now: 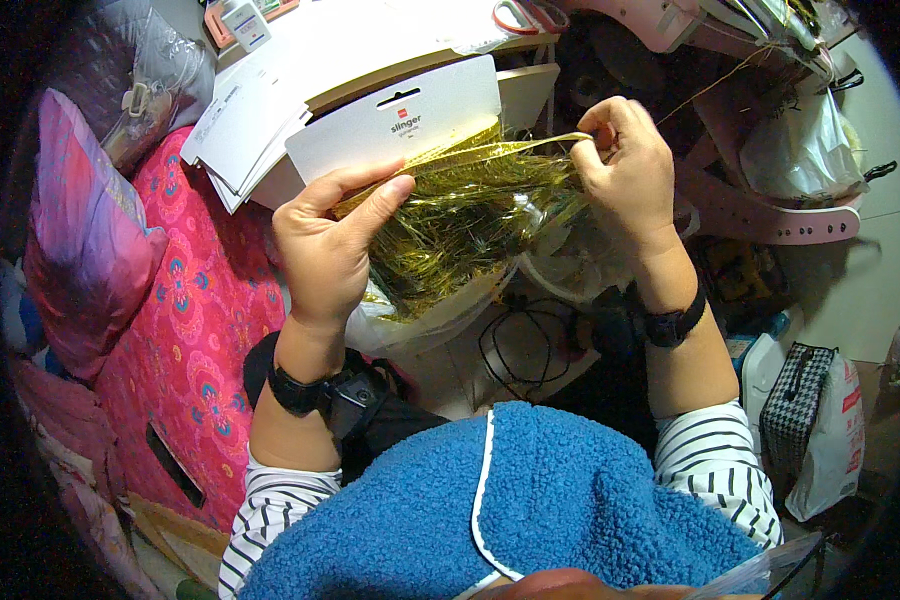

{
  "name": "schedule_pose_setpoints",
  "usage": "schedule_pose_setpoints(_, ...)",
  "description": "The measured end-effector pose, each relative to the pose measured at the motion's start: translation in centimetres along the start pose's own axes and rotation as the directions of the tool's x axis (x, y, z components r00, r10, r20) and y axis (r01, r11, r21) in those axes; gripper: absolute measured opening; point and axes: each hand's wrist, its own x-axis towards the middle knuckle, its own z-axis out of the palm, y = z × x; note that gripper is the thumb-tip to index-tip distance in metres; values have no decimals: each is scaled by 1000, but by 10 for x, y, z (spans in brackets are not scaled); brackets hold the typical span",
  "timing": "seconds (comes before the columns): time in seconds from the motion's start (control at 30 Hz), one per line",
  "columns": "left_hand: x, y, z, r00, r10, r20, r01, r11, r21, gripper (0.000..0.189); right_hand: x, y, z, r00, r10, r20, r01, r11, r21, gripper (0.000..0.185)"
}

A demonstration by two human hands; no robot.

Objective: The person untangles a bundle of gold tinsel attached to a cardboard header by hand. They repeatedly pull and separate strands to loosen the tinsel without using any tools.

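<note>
A white hang-tab header card [450, 97] with a slot and printed writing stands tilted in front of me. Below it hangs a bushy gold-green tinsel garland [450, 247]. My left hand [330, 232] pinches the left end of a yellow-gold strip [495, 151] between thumb and fingers, at the card's lower edge. The strip's other end is in the curled fingers of my right hand [630, 165], and it stretches nearly straight between both hands. A clear plastic bag [420, 334] hangs under the tinsel.
Behind the card is a white table [375, 37] with a stack of papers [247, 127], a white bottle [246, 24] and red-handled scissors [521, 16]. A pink patterned cloth [187, 300] bearing a phone [174, 465] lies left. Looped black cable [525, 345] rests below. Bags [825, 442] stand right.
</note>
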Motion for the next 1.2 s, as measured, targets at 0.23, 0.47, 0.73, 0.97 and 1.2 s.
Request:
schedule_pose_setpoints(0.23,9,-3,-12,993,50,-104,-45,998,52,17,10,36,-16,966,235,105,-197,937,-288,19)
schedule_pose_setpoints(0.47,9,-5,-14,993,63,-97,-60,997,39,16,19,64,-44,783,388,486,-316,922,-225,25)
schedule_pose_setpoints(0.73,4,-2,-9,999,29,-39,-30,999,-39,16,13,32,-15,915,-38,401,-136,908,397,21)
schedule_pose_setpoints(0.97,-1,4,-5,999,-8,37,10,999,-35,17,-6,-6,23,912,-16,410,-301,654,694,15)
schedule_pose_setpoints(1.2,-2,6,-7,999,-8,48,11,999,-53,18,-4,-2,21,822,-90,562,-445,513,734,18)
